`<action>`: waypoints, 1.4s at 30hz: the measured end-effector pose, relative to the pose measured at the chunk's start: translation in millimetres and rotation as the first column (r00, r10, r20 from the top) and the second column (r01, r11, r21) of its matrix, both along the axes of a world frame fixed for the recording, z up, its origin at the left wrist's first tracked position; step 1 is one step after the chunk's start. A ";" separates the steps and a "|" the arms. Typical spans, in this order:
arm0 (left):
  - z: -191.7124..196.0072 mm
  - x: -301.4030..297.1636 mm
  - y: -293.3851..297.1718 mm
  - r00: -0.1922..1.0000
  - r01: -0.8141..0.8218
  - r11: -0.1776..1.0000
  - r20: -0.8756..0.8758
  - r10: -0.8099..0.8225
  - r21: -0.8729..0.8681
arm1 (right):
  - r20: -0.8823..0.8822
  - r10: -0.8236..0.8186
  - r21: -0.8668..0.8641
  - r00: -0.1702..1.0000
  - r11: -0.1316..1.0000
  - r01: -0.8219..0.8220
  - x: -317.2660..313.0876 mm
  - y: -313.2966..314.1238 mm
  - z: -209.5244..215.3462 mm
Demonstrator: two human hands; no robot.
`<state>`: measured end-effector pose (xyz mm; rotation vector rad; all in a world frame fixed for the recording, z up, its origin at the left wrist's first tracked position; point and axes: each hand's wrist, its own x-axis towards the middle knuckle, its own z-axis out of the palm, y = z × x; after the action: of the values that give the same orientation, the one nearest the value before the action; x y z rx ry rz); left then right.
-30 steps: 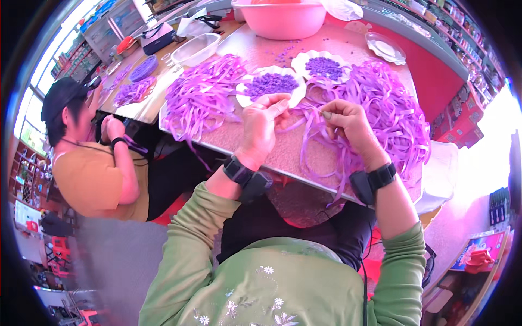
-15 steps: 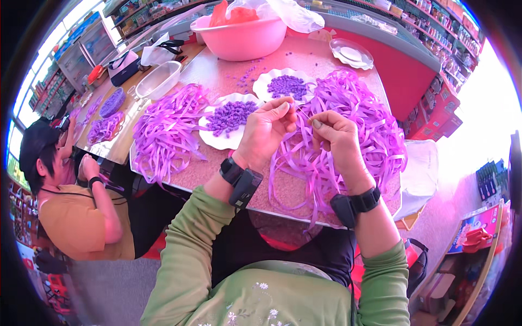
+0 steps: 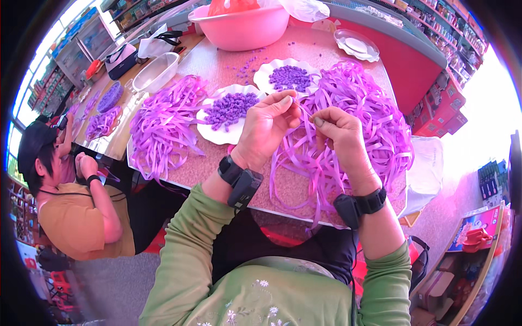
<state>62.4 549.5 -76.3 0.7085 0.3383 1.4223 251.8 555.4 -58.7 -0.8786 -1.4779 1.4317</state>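
Note:
My left hand (image 3: 270,127) is closed in a pinch above the front edge of a scalloped white plate of purple ribbon pieces (image 3: 231,110). Something tiny and pale at its fingertips is too small to name. My right hand (image 3: 341,133), thumb against fingers, is closed just to the right, over a large heap of purple ribbons (image 3: 367,108). A thin line seems to run between the two pinches; whether it is a needle or a thread I cannot tell. Behind my hands lies a second white plate of small purple pieces (image 3: 290,79).
Another ribbon pile (image 3: 168,125) lies at the left of the table (image 3: 217,163). Farther back stand a pink basin (image 3: 242,30), a clear tray (image 3: 156,72) and a clear dish (image 3: 356,44). A person in a tan shirt (image 3: 81,217) sits close on my left.
The view has shifted slightly, so the table items sit a little higher. Both hands keep their pinches and have barely moved; the right hand seems turned slightly.

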 end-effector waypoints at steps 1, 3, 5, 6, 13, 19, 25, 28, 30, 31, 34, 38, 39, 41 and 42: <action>0.6 0.6 -0.2 1.000 -0.008 1.000 -0.009 0.008 0.004 | -0.013 0.004 -0.006 1.000 1.000 -0.005 0.1 0.4 -0.6; 0.3 -0.3 0.4 1.000 -0.017 1.000 -0.019 0.017 0.006 | -0.011 0.005 -0.005 1.000 1.000 -0.005 0.1 0.3 0.1; -0.2 -1.3 0.8 1.000 -0.017 1.000 0.002 0.017 0.021 | -0.009 0.005 -0.004 1.000 1.000 -0.005 0.0 0.5 0.6; -0.3 -1.6 0.5 1.000 -0.017 1.000 0.001 0.017 0.020 | -0.004 0.007 0.003 1.000 1.000 -0.007 -0.1 0.8 0.7; -1.1 2.3 -3.6 0.998 -0.019 1.000 -0.052 0.019 0.009 | -0.018 0.007 0.013 1.000 1.000 -0.007 -0.4 0.8 -1.5; -0.9 2.8 -5.9 0.991 -0.062 0.998 -0.122 0.060 -0.009 | 0.046 -0.044 0.073 0.998 0.997 0.040 -0.9 -0.7 -1.1; -5.1 4.6 -4.8 0.970 -0.090 0.996 -0.228 0.088 0.001 | 0.163 -0.163 0.252 0.973 0.960 0.119 -1.1 1.3 -9.1; -3.1 13.4 -5.4 0.962 -0.113 0.994 -0.250 0.107 -0.008 | 0.154 -0.188 0.374 0.970 0.920 0.119 -1.8 4.2 -11.1; -9.2 17.4 -6.5 0.960 -0.123 0.992 -0.257 0.109 -0.040 | 0.142 -0.194 0.364 0.971 0.922 0.131 -3.6 3.1 -14.1; -13.0 15.8 -0.2 0.948 -0.066 0.998 -0.311 0.062 -0.004 | 0.139 -0.229 0.346 0.963 0.923 0.169 -5.5 6.7 -14.3; -18.5 12.0 6.4 0.920 0.046 0.996 -0.392 -0.010 0.082 | 0.119 -0.231 0.365 0.966 0.915 0.174 -3.9 19.2 -23.6; -16.0 11.5 6.4 0.910 -0.086 0.992 -0.397 0.114 0.089 | -0.060 -0.118 0.199 0.991 0.972 0.128 -4.6 6.5 -3.8; -14.8 9.0 8.1 0.909 -0.107 0.991 -0.395 0.131 0.083 | -0.058 -0.104 0.194 0.993 0.974 0.113 -3.0 5.1 -2.4; -17.3 1.7 13.6 0.900 -0.109 0.991 -0.414 0.134 0.084 | -0.062 -0.062 0.213 0.996 0.974 0.074 -1.4 7.7 -3.2; -20.0 -0.7 15.1 0.893 -0.114 0.990 -0.428 0.139 0.084 | -0.065 -0.064 0.218 0.996 0.973 0.077 -1.1 9.8 -5.6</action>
<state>61.7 564.5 -96.4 1.0700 0.7052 1.3917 250.7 565.2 -64.2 -0.7385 -1.5133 1.2040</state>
